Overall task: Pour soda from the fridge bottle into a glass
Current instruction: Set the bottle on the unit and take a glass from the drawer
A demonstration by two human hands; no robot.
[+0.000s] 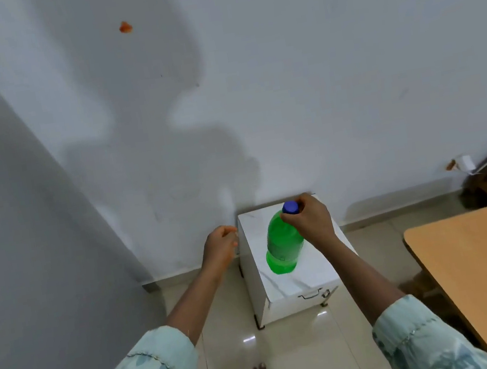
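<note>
On the white box (301, 283), head view: the green bottle (284, 241) is stood upright near the middle of the top; no glass can be made out.
Right grip: the blue cap (290, 207) is pinched by the thumb and curled fingers of the right hand (311, 221).
Left grip: the left hand (218, 246) is curled just off the box's left edge; whether anything is held cannot be told.
Risk: the body is left unbraced, so the bottle may be spun or tipped when the cap is twisted; foam may be released.
Materials: smooth translucent plastic with a rounded shoulder; a marble-patterned, glossy box top.
</note>
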